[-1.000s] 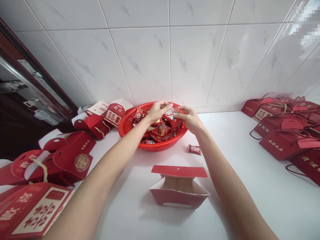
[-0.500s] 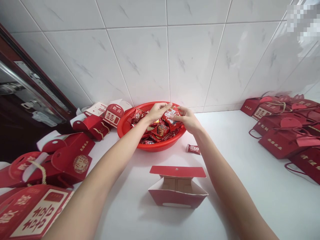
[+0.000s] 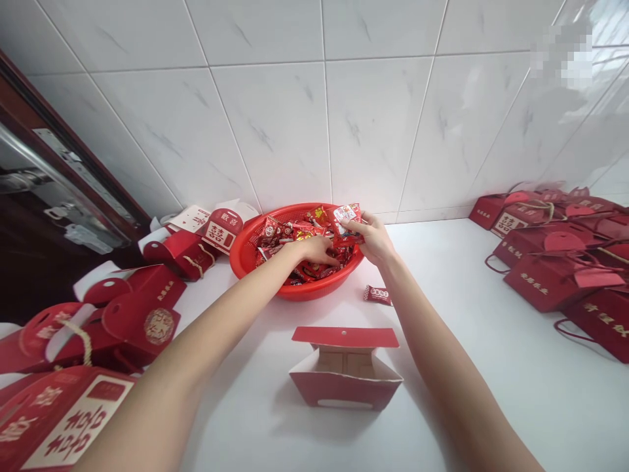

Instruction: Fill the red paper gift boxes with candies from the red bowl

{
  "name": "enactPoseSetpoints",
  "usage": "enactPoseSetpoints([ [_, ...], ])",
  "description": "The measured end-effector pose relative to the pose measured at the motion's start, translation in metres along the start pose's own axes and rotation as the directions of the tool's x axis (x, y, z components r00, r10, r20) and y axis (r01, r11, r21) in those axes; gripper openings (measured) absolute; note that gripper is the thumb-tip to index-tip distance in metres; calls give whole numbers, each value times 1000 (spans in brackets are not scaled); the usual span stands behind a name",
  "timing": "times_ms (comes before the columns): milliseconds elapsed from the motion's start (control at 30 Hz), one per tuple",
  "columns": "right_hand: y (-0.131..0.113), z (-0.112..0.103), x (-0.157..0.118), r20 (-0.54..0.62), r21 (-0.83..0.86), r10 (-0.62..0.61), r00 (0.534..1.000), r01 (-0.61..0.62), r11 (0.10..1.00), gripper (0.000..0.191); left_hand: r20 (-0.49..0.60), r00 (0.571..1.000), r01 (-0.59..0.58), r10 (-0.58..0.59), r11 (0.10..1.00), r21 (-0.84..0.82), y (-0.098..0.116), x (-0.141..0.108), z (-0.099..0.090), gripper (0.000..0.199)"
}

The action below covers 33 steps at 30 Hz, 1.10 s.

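A red plastic basket (image 3: 240,257) full of red-wrapped candy packets (image 3: 308,270) stands against the tiled wall. Inside it, my left hand (image 3: 317,250) reaches down onto the packets with its fingers apart; some fingertips are hidden among the wrappers. At the basket's right rim, my right hand (image 3: 374,237) pinches a red and white candy packet (image 3: 346,215) between thumb and fingers. Nearer to me, between my forearms, an open red gift box (image 3: 346,387) stands upright with its top flap folded back. Its pale inside shows no contents.
A single wrapped candy (image 3: 377,295) lies on the white tabletop (image 3: 442,341) beside my right forearm. Several red gift boxes (image 3: 142,311) line the left side, near a dark door frame (image 3: 59,144). More closed gift boxes (image 3: 545,269) with cord handles crowd the right side.
My left hand has left the packet that both hands were touching and moved down into the basket. My right hand keeps the packet, now slightly farther right. The gift box stays put.
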State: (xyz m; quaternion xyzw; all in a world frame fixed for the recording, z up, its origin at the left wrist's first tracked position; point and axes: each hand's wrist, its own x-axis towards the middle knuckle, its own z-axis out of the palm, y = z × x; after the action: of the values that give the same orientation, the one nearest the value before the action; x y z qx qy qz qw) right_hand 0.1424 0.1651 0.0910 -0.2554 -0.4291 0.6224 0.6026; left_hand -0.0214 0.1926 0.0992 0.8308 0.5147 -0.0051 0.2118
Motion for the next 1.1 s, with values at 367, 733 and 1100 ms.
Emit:
enactPoseSetpoints([
  [367, 0, 3, -1, -13, -39, -10, 1000, 9, 999, 44, 102, 994, -55, 50, 998, 42, 15, -4, 1, 24],
  [733, -1, 2, -2, -5, -43, -11, 1000, 11, 999, 44, 225, 974, -31, -2, 989, 145, 29, -12, -4, 9],
  [1100, 1, 1, -1, -3, -51, -14, 1000, 14, 999, 41, 206, 978, 11, -39, 991, 136, 31, -11, -2, 12],
])
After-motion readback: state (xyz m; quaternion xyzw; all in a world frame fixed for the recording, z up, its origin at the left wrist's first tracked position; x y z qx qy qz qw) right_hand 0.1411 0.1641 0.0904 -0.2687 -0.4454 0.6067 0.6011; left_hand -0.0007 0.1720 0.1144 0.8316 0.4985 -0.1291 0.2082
